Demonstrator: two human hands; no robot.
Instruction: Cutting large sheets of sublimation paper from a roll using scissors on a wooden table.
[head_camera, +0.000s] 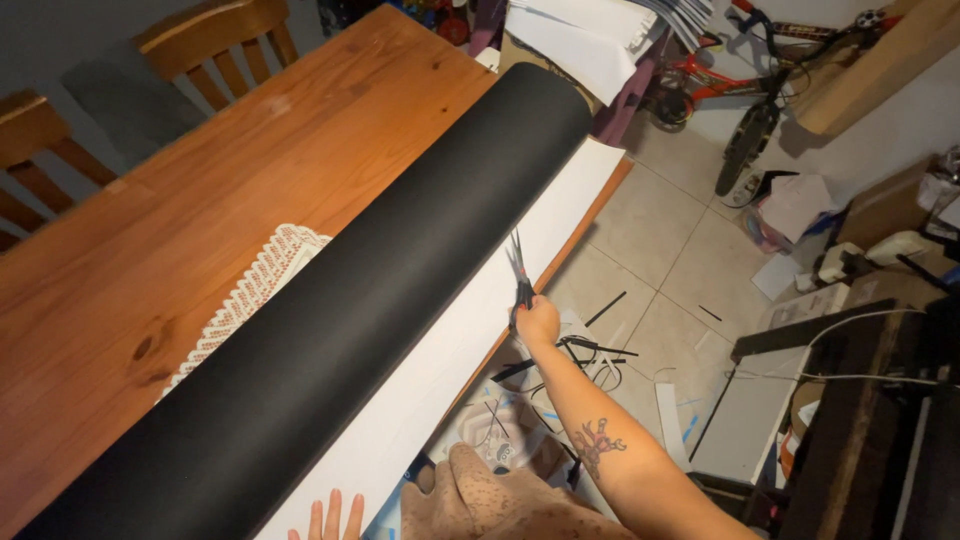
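A long black roll of sheet material (350, 300) lies diagonally across the wooden table (200, 200), with its white flat edge (470, 330) along the table's right side. My right hand (537, 322) holds a pair of scissors (520, 270) with the blades pointing up along the white sheet. Only the fingertips of my left hand (330, 518) show at the bottom edge, resting flat on the white sheet with fingers apart.
A white crocheted mat (255, 290) lies on the table beside the roll. Two wooden chairs (215, 45) stand at the far left. Cut black and white strips (590, 350) litter the tiled floor. A bicycle (760, 100), boxes and papers crowd the right.
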